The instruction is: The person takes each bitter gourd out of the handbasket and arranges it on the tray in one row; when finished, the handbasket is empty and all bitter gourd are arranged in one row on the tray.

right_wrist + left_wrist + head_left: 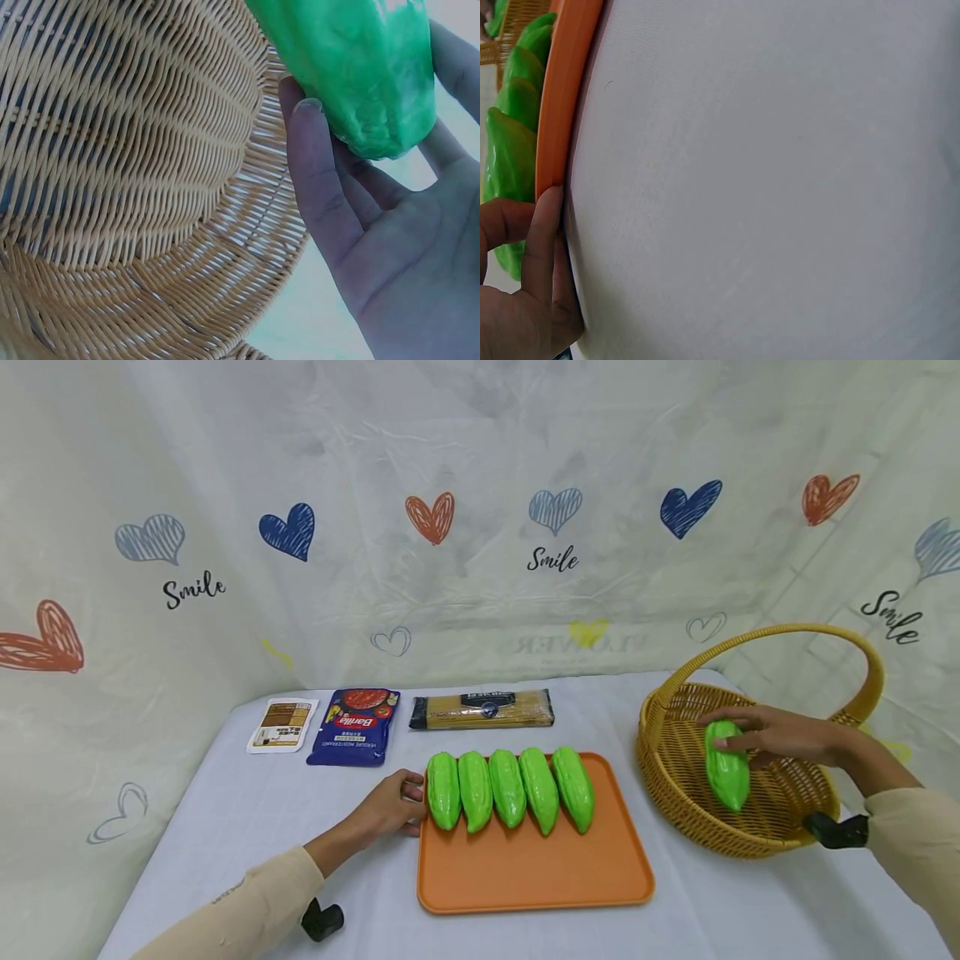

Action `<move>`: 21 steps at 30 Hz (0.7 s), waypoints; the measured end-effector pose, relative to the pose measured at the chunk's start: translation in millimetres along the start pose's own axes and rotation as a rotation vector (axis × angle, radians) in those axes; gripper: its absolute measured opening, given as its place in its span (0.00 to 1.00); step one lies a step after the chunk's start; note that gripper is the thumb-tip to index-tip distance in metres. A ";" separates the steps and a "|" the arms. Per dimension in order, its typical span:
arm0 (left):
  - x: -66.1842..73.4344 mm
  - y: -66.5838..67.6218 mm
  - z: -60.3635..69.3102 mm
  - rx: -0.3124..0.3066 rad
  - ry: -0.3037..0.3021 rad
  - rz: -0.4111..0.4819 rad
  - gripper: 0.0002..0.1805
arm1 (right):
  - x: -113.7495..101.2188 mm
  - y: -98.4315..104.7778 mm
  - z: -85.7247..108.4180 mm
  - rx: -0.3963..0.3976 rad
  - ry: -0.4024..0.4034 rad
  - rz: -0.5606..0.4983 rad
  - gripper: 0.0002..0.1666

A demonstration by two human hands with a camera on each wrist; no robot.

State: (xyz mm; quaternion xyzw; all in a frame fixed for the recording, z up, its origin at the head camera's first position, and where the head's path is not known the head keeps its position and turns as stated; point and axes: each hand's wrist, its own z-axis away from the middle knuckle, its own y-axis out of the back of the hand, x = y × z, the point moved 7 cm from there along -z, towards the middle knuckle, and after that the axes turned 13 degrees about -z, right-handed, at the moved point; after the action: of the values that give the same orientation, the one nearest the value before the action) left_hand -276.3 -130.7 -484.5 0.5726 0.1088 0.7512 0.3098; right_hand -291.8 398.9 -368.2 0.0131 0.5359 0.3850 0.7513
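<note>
In the head view my right hand (780, 737) holds a green bitter melon (727, 768) inside the wicker basket (678, 810), its tapered end pointing down. Fingers and thumb grip the blunt end of that bitter melon (367, 75) in the right wrist view. Several more green bitter melons (507, 787) lie side by side along the far half of an orange tray (532, 877). My left hand (392, 803) grips the tray's left rim, beside the leftmost bitter melon. The left wrist view shows its fingers at the tray edge (559, 112).
Behind the tray lie a pack of spaghetti (483, 710), a blue Barilla sauce pouch (354, 727) and a small white-and-brown packet (283, 725). A tall arched handle (780, 631) rises over the basket. White cloth (247, 810) covers the table, with a printed curtain behind.
</note>
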 end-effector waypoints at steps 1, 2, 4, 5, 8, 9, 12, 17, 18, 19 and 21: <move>0.0 0.0 0.1 -0.001 0.002 -0.002 0.32 | -1.1 -0.7 0.9 0.002 0.000 0.004 0.39; -0.1 0.0 0.0 -0.003 0.004 -0.007 0.32 | -1.9 -1.5 1.7 0.003 -0.001 0.007 0.40; -0.1 0.1 -0.1 -0.008 0.007 -0.017 0.32 | -3.4 -2.8 3.4 0.005 0.001 0.011 0.42; -0.2 0.1 -0.2 -0.010 0.009 -0.018 0.32 | -3.7 -3.3 4.2 0.006 0.000 0.010 0.43; 0.3 0.0 -0.7 -0.014 0.014 -0.023 0.32 | -4.2 -4.6 7.0 0.006 0.006 0.002 0.43; 0.3 -0.2 -1.0 -0.014 0.016 -0.026 0.32 | -4.2 -4.9 8.1 0.009 0.009 0.000 0.43; -0.2 -0.7 -1.5 -0.013 0.023 -0.032 0.32 | -5.0 -6.3 10.7 0.007 0.026 -0.015 0.42; -1.7 -0.5 -1.8 -0.005 0.020 -0.044 0.33 | -8.8 -10.4 15.3 0.018 0.068 -0.037 0.41; -1.8 -0.1 -1.6 -0.003 0.018 -0.046 0.33 | -9.8 -11.2 16.5 0.025 0.077 -0.036 0.41; -2.0 -0.1 -1.7 -0.003 0.016 -0.045 0.32 | -10.5 -12.0 17.5 0.033 0.078 -0.035 0.40; -2.0 -0.2 -1.7 -0.004 0.016 -0.042 0.32 | -12.0 -14.0 19.6 0.047 0.077 -0.030 0.40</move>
State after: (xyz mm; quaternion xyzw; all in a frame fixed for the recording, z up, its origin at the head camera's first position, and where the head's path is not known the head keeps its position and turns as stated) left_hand -277.4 -131.3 -486.7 0.5635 0.1219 0.7494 0.3257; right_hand -269.5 389.7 -356.3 0.0079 0.5733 0.3613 0.7354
